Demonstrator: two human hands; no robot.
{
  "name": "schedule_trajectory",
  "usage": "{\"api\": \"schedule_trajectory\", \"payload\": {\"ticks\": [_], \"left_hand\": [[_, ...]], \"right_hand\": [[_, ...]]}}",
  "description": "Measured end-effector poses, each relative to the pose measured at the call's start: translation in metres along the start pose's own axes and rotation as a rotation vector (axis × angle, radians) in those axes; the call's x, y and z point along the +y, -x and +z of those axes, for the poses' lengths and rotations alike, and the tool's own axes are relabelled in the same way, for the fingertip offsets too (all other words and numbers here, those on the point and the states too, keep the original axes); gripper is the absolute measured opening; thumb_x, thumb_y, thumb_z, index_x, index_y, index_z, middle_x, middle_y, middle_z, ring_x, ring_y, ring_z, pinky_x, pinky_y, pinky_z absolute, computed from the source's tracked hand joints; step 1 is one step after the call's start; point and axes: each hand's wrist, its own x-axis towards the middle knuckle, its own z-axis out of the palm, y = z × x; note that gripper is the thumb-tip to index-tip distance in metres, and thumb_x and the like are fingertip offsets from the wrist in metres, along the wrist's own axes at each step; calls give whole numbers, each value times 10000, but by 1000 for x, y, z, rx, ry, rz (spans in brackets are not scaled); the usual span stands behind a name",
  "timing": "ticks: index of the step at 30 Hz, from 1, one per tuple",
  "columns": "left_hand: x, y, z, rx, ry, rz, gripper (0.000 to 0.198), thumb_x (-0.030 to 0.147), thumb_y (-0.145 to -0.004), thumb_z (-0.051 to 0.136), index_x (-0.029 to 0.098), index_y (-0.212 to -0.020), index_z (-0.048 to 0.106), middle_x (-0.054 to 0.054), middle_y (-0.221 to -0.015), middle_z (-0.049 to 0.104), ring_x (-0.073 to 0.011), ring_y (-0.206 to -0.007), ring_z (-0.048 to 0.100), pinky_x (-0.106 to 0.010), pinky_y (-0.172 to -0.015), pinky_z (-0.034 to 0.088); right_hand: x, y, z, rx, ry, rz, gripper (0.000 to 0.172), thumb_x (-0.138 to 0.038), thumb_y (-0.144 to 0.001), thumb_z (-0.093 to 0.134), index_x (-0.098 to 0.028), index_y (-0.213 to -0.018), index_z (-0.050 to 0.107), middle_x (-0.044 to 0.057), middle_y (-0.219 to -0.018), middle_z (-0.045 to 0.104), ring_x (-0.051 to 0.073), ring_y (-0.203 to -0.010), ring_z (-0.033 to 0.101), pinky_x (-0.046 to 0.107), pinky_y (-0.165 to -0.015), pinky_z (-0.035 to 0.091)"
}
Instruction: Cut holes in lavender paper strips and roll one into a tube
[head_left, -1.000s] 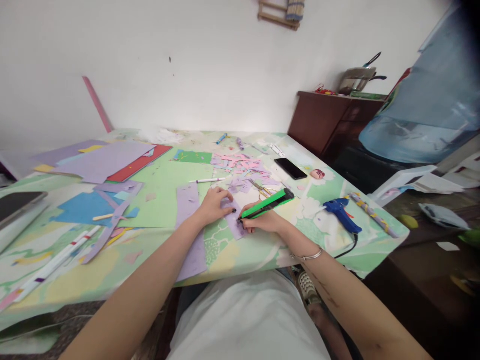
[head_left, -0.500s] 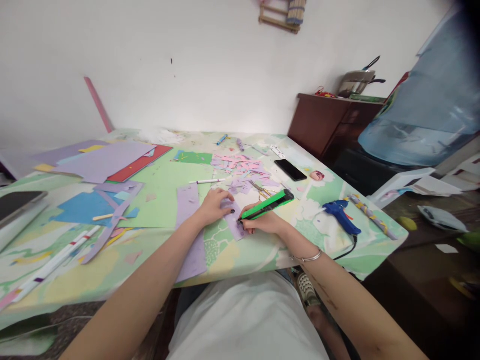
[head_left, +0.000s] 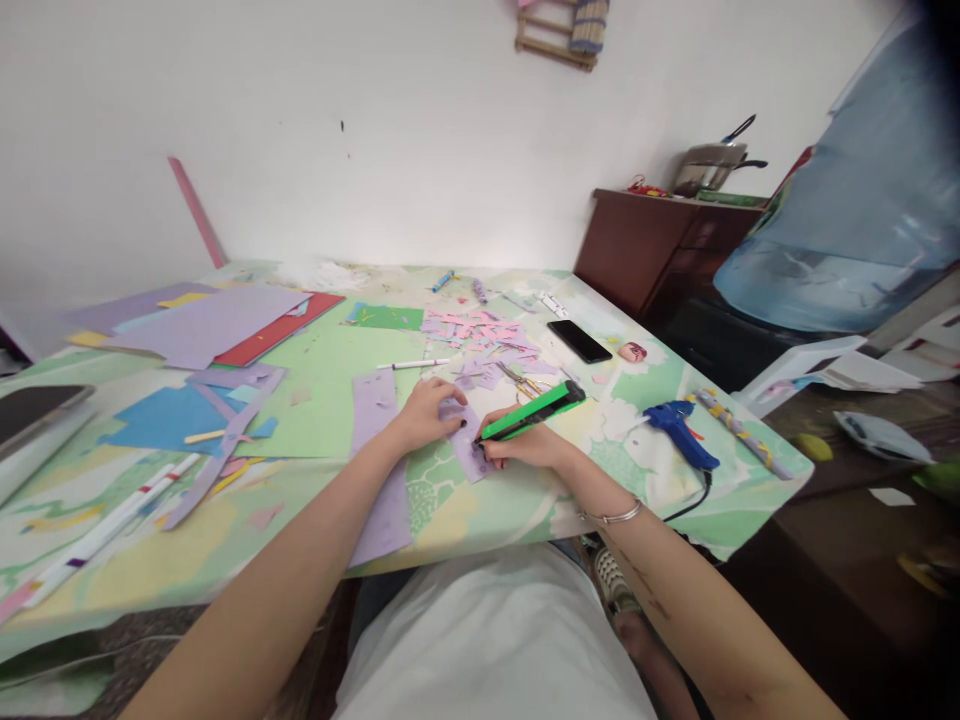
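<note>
My right hand is closed around a green-and-black utility knife, held slantwise like a pen. Its lower end meets a small purple paper strip that carries small round marks. On the upper left part of this strip lies my left hand, its fingers spread and pressing on the paper. A longer purple paper strip runs beneath my left forearm. Scissors rest just beyond my right hand, beside a heap of pink and purple paper scraps.
A blue glue gun and a wrapped stick lie at the right. A black phone is farther back. Purple sheets, a green sheet and markers spread across the left. A water bottle stands right.
The view has shifted very slightly. Both hands stay in nearly the same place on the small purple strip, with the knife still in my right hand.
</note>
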Motion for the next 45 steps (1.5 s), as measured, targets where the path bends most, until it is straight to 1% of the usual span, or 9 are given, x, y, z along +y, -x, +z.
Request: {"api": "schedule_trajectory", "payload": {"ticks": [12,19,26,32,45], "left_hand": [[0,0,-1,-15,17,15,159,244,-677,619,213,-831,641,-41,-993,604,-225,-979,525,-401,-937,371],[0,-1,-1,-13,18,19,150,236,-675,622,216,-822,646,-40,-987,616,-222,-971,533,-396,-933,375],[0,-1,-1,-17,17,11,159,238,-671,628,205,-825,649,-48,-993,610,-228,-978,532,-405,-941,369],[0,0,-1,-12,21,5,156,244,-680,622,216,-832,645,-45,-1006,600,-225,-977,527,-409,-940,370],[1,0,-2,-7,33,2,154,249,-672,628,219,-822,648,-41,-988,613,-229,-970,537,-411,-934,375]], "right_hand": [[-2,1,0,-1,-31,16,73,-138,-667,577,-133,-740,572,-30,-557,573,99,-505,561,202,-484,463],[1,0,1,19,9,18,56,-141,-675,575,-144,-730,569,-23,-575,589,103,-515,567,205,-490,460],[1,0,1,25,-9,19,61,-138,-670,574,-139,-730,575,-26,-575,585,103,-514,566,211,-496,468],[-6,2,3,12,-5,15,54,-141,-668,579,-131,-721,584,-30,-555,575,90,-494,543,198,-482,447],[-10,4,7,57,81,7,34,-156,-673,572,-141,-701,558,-36,-523,546,85,-478,517,179,-439,404]]}}
